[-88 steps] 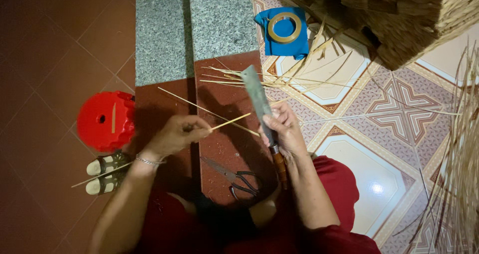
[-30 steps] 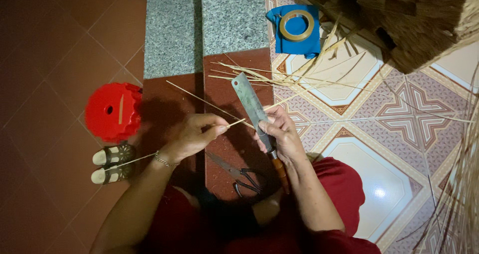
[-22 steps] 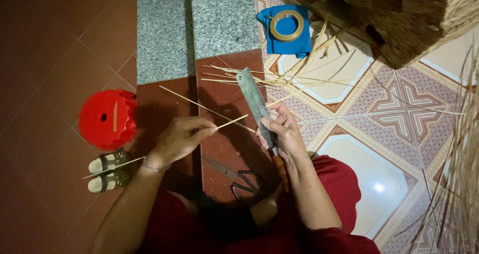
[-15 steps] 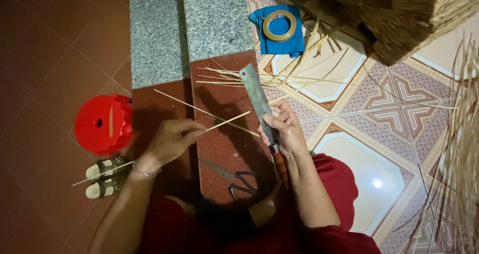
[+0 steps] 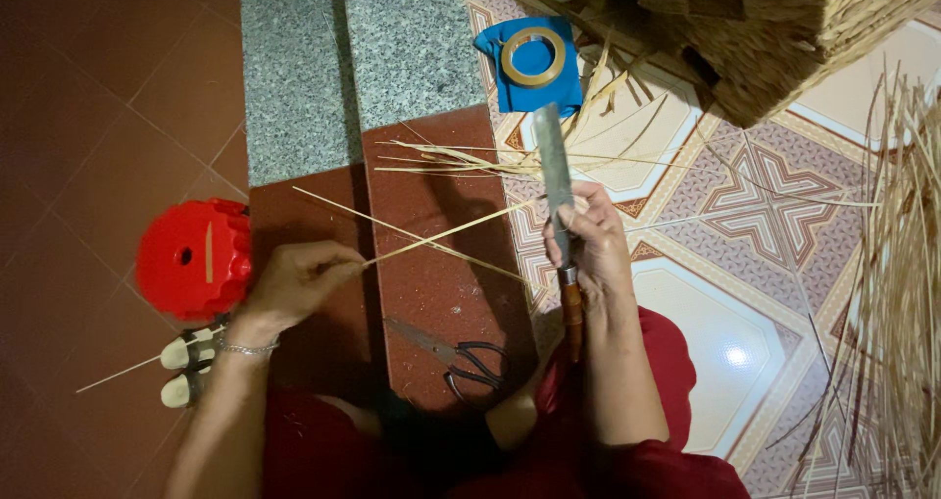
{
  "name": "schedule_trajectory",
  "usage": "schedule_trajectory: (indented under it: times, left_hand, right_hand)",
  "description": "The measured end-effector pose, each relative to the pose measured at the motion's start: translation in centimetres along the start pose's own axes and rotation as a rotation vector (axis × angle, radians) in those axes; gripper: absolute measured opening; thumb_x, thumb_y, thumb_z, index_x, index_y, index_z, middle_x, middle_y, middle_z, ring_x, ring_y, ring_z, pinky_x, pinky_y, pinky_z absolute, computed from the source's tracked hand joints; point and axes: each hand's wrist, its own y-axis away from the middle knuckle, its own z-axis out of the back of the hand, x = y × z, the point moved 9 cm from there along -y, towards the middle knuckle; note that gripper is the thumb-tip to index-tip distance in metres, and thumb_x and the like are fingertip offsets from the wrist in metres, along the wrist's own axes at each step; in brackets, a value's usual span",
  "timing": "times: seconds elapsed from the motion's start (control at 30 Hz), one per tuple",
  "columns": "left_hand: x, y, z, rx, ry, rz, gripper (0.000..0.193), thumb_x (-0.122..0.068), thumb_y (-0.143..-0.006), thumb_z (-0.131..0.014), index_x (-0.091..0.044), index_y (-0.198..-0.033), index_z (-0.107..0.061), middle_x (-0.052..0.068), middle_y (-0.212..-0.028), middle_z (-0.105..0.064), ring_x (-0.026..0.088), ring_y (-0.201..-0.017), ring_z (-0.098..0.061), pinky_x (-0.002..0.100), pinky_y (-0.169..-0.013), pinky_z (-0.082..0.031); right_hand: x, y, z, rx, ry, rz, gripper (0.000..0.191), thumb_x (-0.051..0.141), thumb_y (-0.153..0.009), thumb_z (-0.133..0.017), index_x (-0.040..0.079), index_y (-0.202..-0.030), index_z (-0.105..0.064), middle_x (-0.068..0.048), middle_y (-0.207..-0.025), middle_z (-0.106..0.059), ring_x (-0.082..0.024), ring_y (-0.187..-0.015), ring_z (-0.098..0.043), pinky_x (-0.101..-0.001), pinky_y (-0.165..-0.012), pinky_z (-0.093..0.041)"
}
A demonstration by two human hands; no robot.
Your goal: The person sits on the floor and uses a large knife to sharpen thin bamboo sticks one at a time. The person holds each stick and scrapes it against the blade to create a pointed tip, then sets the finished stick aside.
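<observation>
Floor: tiled floor (image 5: 98,117), dark red on your left, patterned white and brown on your right, with a grey granite strip (image 5: 353,68) running up the middle.
Woven bundle: big straw-coloured woven mass (image 5: 784,28) top right, cut off by the frame, so you can't tell what it really is.
Loose strips: a sheaf of pale strips (image 5: 902,293) down the right edge, running out of view, plus a scatter (image 5: 461,158) lying across the red step.
Red stool: round red plastic stool (image 5: 191,259), seen from above, just beside your left wrist.
Knife: long flat blade (image 5: 552,161) pointing away from you. Your right hand (image 5: 588,244) is wrapped tight around it where the blade meets the wooden handle, which sits mostly hidden under your forearm.
Sliver: thin bamboo sliver (image 5: 441,236), pinched at its near end by your left hand (image 5: 299,283), fingers closed on it. It slants up toward the blade.
Handling: looks very light and springy, likely to snap or splinter if bent hard. Hold it low near the end, fingertips clear of the edge.
Scissors: black-handled scissors (image 5: 461,357) on the floor between your arms, untouched.
Tape: ring of tape (image 5: 532,56) on a blue cloth (image 5: 529,82).
Hard to see: whether the sliver touches the blade edge. Pale objects (image 5: 186,367) under your left wrist look like sandals, not sure.
</observation>
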Motion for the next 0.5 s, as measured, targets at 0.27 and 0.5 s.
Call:
schedule_trajectory:
  times: [0.27,0.5]
  left_hand:
    - [-3.1,1.1,7.8,-0.647,-0.228,-0.287,0.012,-0.012,-0.105,-0.071,-0.002,-0.098,-0.071,0.006,-0.094,-0.062,0.012,-0.082,-0.059,0.028,-0.07,-0.047]
    - [-5.9,7.2,12.8,-1.114,-0.11,-0.44,0.01,-0.008,-0.118,-0.061,0.0,-0.115,-0.056,0.007,-0.104,-0.057,0.014,-0.082,-0.057,0.027,-0.07,-0.048]
  right_hand:
    - [2.1,-0.3,3.5,-0.133,-0.004,0.077,0.027,0.005,-0.096,-0.066,0.003,-0.12,-0.054,-0.015,-0.072,-0.065,-0.02,-0.047,-0.057,-0.0296,-0.039,-0.043]
    - [-0.9,-1.1,-1.1,0.104,-0.124,-0.034,0.036,0.008,-0.096,-0.067,0.001,-0.129,-0.054,-0.015,-0.076,-0.066,-0.021,-0.051,-0.06,-0.0297,-0.042,-0.046]
